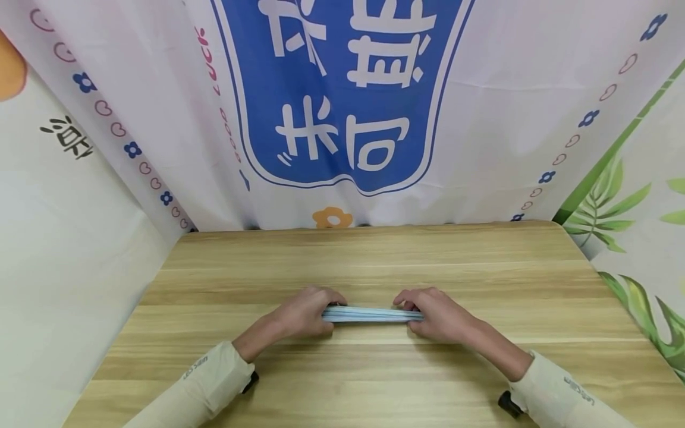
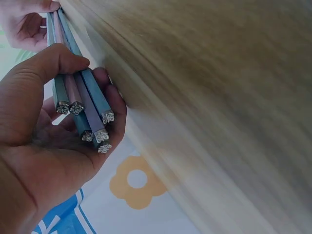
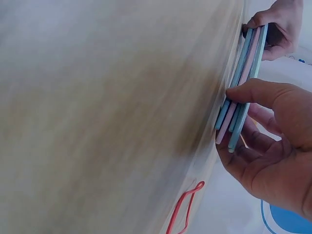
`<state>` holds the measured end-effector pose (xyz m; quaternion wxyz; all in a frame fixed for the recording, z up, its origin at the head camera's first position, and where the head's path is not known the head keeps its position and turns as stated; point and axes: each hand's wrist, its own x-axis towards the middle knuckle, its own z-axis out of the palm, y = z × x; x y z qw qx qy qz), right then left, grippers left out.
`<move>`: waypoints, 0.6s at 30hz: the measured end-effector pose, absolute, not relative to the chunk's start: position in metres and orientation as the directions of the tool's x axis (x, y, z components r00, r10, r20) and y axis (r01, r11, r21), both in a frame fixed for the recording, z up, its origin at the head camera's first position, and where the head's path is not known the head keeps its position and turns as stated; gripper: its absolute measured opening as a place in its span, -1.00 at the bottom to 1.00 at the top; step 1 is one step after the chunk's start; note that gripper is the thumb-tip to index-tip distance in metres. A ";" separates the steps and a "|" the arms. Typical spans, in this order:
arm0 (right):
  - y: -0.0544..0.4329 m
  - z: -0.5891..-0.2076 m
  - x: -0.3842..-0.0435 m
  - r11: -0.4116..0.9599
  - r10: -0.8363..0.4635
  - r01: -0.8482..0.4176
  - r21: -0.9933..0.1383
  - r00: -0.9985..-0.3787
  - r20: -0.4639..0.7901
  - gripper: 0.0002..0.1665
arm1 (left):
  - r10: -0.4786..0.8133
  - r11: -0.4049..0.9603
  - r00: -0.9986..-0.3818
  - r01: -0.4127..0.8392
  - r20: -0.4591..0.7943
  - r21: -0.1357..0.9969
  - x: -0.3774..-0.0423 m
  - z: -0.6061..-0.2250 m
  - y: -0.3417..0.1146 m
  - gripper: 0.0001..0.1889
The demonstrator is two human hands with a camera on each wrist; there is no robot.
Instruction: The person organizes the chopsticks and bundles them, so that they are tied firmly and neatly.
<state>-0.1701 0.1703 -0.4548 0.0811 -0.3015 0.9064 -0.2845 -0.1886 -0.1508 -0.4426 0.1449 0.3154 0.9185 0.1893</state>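
A bundle of pastel chopsticks (image 1: 369, 314) in blue, green, pink and purple lies level between my two hands. My left hand (image 1: 307, 313) grips one end, thumb on one side and fingers curled on the other. In the left wrist view, silver flower-patterned caps finish that end of the chopsticks (image 2: 87, 100). At the opposite end, my right hand (image 1: 441, 316) pinches the bundle between thumb and fingers. The right wrist view shows the plain, narrower ends of the chopsticks (image 3: 249, 58) sticking out past my thumb, slightly uneven.
Below the hands is a wood-grain table (image 1: 353, 380). A white printed cloth (image 1: 481, 131) with a blue panel hangs behind its far edge. A red looped shape (image 3: 176, 213) shows near the table edge in the right wrist view; cannot tell what it is.
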 end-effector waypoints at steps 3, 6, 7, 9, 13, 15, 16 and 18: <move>0.169 -0.454 -0.169 0.656 -0.592 -0.506 -0.560 -0.805 0.033 -0.54 | 0.637 0.727 -0.761 0.536 -0.127 0.430 -0.188 -0.444 -0.151 -0.51; 0.169 -0.455 -0.170 0.657 -0.589 -0.505 -0.560 -0.807 0.036 -0.54 | 0.640 0.720 -0.761 0.545 -0.106 0.429 -0.189 -0.447 -0.151 -0.56; 0.168 -0.454 -0.170 0.661 -0.587 -0.503 -0.557 -0.809 0.033 -0.55 | 0.641 0.717 -0.761 0.548 -0.100 0.431 -0.189 -0.447 -0.150 -0.59; 0.168 -0.455 -0.170 0.669 -0.582 -0.498 -0.552 -0.813 0.029 -0.56 | 0.646 0.708 -0.759 0.555 -0.084 0.437 -0.190 -0.448 -0.149 -0.63; 0.168 -0.454 -0.169 0.679 -0.583 -0.502 -0.536 -0.812 0.023 -0.62 | 0.652 0.691 -0.757 0.567 -0.048 0.449 -0.191 -0.448 -0.147 -0.68; 0.168 -0.454 -0.169 0.681 -0.585 -0.508 -0.527 -0.811 0.026 -0.64 | 0.647 0.686 -0.762 0.568 -0.023 0.455 -0.191 -0.447 -0.146 -0.72; 0.168 -0.454 -0.168 0.682 -0.585 -0.510 -0.523 -0.811 0.028 -0.64 | 0.643 0.684 -0.766 0.571 -0.006 0.454 -0.191 -0.447 -0.145 -0.74; 0.168 -0.454 -0.168 0.683 -0.581 -0.509 -0.523 -0.814 0.033 -0.66 | 0.628 0.691 -0.777 0.575 0.030 0.438 -0.190 -0.446 -0.145 -0.77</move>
